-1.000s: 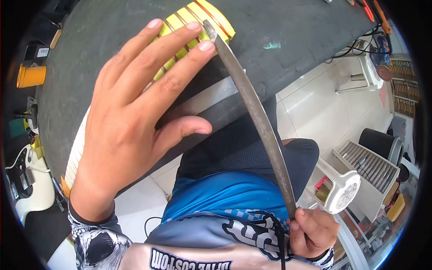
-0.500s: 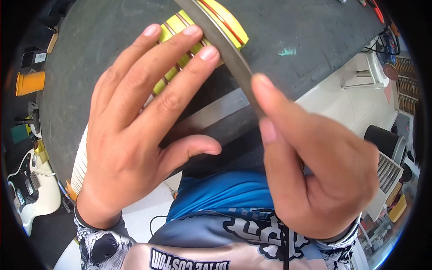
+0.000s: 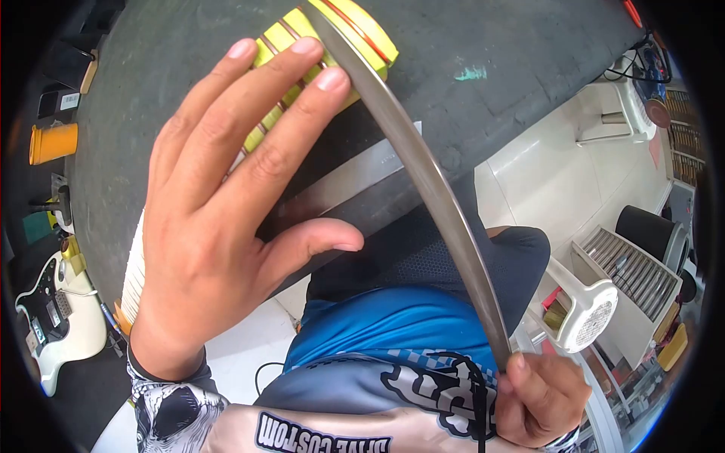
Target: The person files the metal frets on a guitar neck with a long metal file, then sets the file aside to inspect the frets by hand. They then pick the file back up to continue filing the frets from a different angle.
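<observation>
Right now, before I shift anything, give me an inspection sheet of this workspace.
Surface: dark tabletop, marked by a green smear.
Job's things: yellow piece with crosswise lines; the far end of a long metal tool lies across it, contact unclear.
Clutter: orange container at the picture's left.
Hands: left hand spread over the yellow piece; right hand grips the tool's near end.
Cables: black cables near the tabletop's upper-right edge.
Surroundings: white guitar body left, white stool right.
</observation>
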### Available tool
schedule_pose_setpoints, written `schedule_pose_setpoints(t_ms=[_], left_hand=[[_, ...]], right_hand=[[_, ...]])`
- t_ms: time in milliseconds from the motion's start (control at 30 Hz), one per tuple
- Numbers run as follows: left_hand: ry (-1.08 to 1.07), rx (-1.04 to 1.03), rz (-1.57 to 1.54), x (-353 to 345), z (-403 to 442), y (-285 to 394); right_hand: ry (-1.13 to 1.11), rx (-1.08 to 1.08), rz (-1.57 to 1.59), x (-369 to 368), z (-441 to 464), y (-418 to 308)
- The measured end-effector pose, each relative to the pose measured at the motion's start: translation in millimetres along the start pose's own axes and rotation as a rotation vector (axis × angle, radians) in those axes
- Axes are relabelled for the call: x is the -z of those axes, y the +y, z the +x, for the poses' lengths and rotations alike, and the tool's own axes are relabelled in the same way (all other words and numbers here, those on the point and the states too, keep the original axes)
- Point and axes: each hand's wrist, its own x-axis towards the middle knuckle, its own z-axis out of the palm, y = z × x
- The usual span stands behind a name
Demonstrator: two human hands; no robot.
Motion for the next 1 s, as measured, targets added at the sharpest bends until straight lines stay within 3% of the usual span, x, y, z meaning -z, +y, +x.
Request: schedule_pose_setpoints(t_ms=[300, 433, 467, 567, 800, 1000], left_hand=[[-0.034, 0.039, -0.055, 4, 0, -1], [-0.065, 0.053, -0.042, 7, 2, 1], [-0.069, 0.059, -0.042, 7, 2, 1], [-0.063, 0.061, -0.035, 8, 2, 2], [-0.013, 0.03, -0.013, 2, -2, 2], [0.028, 0.019, 0.013, -3, -3, 2]], right_hand=[[0.089, 0.157, -0.013, -48, 128, -9], [0.084, 0.019, -0.005, -47, 142, -16], [0.052, -0.071, 0.099, -37, 132, -18], [0.047, 0.077, 0.293, -16, 86, 7], [0.059, -0.046, 0.235, -5, -15, 20], [0.052, -0.056, 0.195, -9, -32, 21]])
